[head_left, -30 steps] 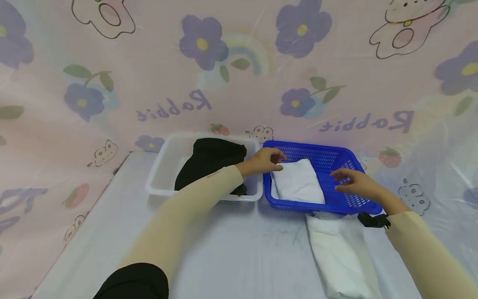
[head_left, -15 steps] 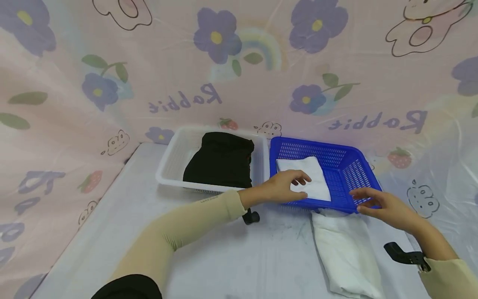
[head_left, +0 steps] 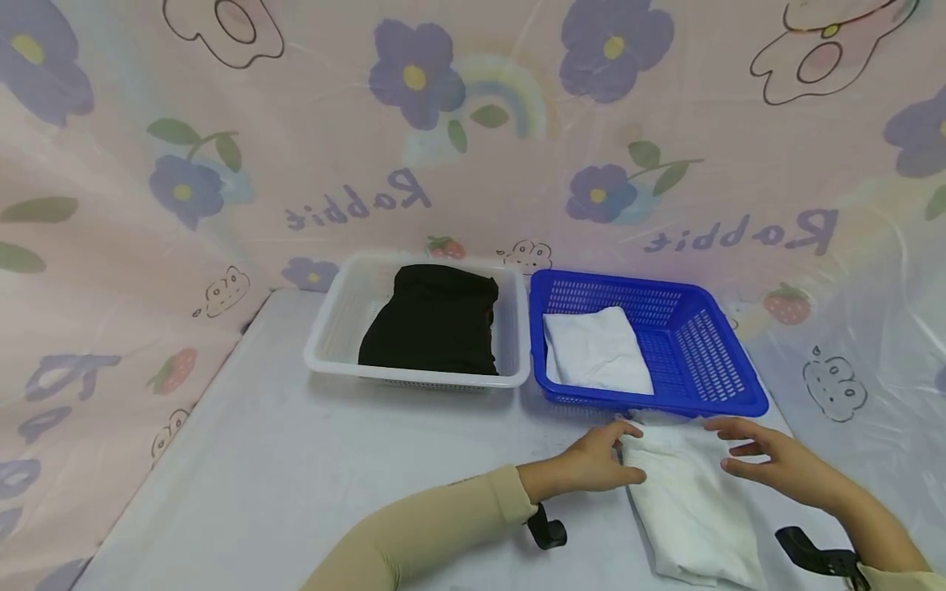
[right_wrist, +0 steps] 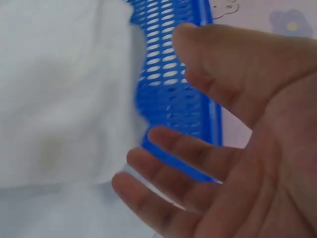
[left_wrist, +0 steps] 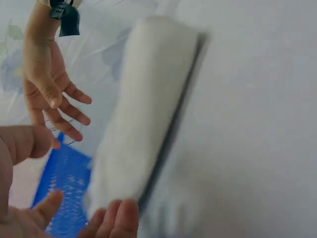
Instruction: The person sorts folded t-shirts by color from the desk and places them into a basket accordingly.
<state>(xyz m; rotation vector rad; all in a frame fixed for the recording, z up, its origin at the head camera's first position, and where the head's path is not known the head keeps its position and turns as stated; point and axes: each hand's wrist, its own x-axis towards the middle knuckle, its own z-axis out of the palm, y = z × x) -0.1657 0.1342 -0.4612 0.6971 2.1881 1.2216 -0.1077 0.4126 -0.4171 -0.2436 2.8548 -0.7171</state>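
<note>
White table, folded white cloth between open hands

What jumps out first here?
The bright blue perforated plastic basket at right, a folded white cloth inside, beside a white plastic basket holding a folded black garment. In front, the left hand and right hand flank a long folded white cloth on the table.

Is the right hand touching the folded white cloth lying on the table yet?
Apart. The right wrist view shows the right hand open, with a gap between its fingertips and the folded white cloth.
</note>
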